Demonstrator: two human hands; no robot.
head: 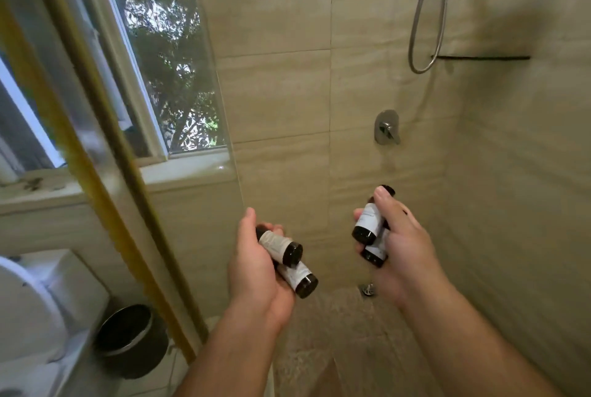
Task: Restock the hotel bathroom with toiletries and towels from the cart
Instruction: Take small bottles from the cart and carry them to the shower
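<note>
Beige tile covers the shower walls (281, 92) ahead of us. Left grip (252, 268), a bare hand: fingers curled round the left bottles (281, 246), two small dark ones with white labels, one lying above the other, dark ends toward the right. Right grip (403, 249): thumb and fingers pinching the right bottles (369, 220), two more of the same kind, the upper tilted, the lower partly hidden under the fingers. We note both pairs held in mid-air over the shower floor (335, 332), below the chrome mixer (387, 127). Hose (428, 12) loops at upper right. Drain (367, 289) shows between the wrists. Beyond the glass screen (179, 236), at left: window (169, 60), toilet (32, 300), dark bin (131, 339)
</note>
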